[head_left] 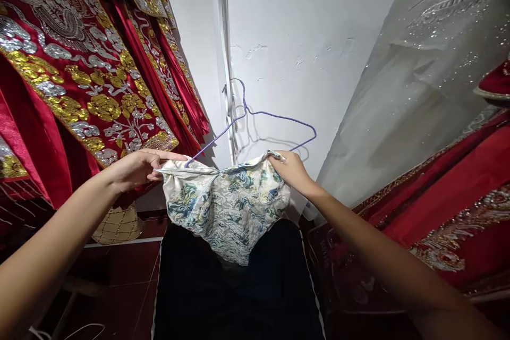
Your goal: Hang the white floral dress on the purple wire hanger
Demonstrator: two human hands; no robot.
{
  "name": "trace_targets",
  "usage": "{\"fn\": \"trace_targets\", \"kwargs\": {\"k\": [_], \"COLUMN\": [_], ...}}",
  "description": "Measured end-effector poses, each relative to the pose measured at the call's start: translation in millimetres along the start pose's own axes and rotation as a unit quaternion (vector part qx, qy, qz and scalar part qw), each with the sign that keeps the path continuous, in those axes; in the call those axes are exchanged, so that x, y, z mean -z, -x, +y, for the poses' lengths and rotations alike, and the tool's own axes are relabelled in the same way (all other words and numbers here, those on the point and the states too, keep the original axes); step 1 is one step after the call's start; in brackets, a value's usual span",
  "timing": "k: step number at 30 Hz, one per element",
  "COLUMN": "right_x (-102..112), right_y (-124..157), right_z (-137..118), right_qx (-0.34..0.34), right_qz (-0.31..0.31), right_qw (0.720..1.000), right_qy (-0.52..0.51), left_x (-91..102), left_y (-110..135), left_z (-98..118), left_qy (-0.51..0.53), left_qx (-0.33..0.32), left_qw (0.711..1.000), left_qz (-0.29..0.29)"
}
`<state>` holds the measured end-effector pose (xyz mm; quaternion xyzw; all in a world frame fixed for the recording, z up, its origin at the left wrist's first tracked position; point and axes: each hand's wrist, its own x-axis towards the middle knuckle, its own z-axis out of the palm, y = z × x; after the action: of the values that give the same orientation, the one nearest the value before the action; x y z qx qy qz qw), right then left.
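Note:
A small cream garment with a blue and green cloud pattern (227, 207) hangs between my two hands in front of a white wall. My left hand (137, 167) pinches its left top corner, fingers closed on the cloth. Its right top corner is pinched by my right hand (290, 170). A thin purple wire hanger (263, 117) sits just behind and above the garment, its hook up near a white vertical strip on the wall (225, 64). The hanger's lower ends run down toward both hands; whether either hand grips the wire I cannot tell.
Red robes with gold and silver embroidery (79, 64) hang at the left. A silvery sequined fabric (430, 74) and more red embroidered cloth (446, 207) hang at the right. Black cloth (235, 297) lies below the garment. A beaded gold piece (117, 226) hangs low left over dark red floor tiles.

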<state>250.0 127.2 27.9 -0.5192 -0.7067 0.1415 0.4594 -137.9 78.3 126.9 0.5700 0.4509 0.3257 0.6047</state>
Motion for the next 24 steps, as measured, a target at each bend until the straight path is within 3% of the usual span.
{"fn": "trace_targets", "kwargs": {"k": [3, 6, 10, 12, 15, 18, 21, 24], "right_x": [-9, -17, -23, -24, -21, -9, 12, 43], "right_y": [5, 15, 30, 34, 34, 31, 32, 33], "right_z": [-4, -15, -31, -34, -33, -30, -31, -33], "right_qx": [-0.002, -0.013, -0.025, -0.030, -0.033, 0.002, 0.035, 0.010], "right_qz": [-0.025, -0.045, -0.078, -0.086, -0.098, -0.113, -0.072, 0.042], "right_qw": [0.998, 0.993, 0.985, 0.981, 0.980, 0.980, 0.986, 0.993], "right_qy": [-0.060, -0.110, -0.154, -0.170, -0.171, -0.162, -0.148, -0.109], "left_x": [-6.3, -20.4, -43.8, -54.2, -64.6, -66.0, -59.3, -50.9], "left_y": [-5, -26, -68, -86, -102, -103, -97, -89], "left_z": [1, 7, 21, 22, 12, -2, -8, -2], "left_qy": [-0.016, -0.028, -0.104, -0.189, -0.320, -0.385, -0.418, -0.446], "left_qx": [-0.034, -0.116, -0.209, -0.262, -0.347, -0.354, -0.349, -0.334], "left_qw": [0.996, 0.977, 0.952, 0.921, 0.839, 0.812, 0.796, 0.777], "left_qz": [0.075, 0.175, 0.197, 0.217, 0.271, 0.260, 0.264, 0.292]}}
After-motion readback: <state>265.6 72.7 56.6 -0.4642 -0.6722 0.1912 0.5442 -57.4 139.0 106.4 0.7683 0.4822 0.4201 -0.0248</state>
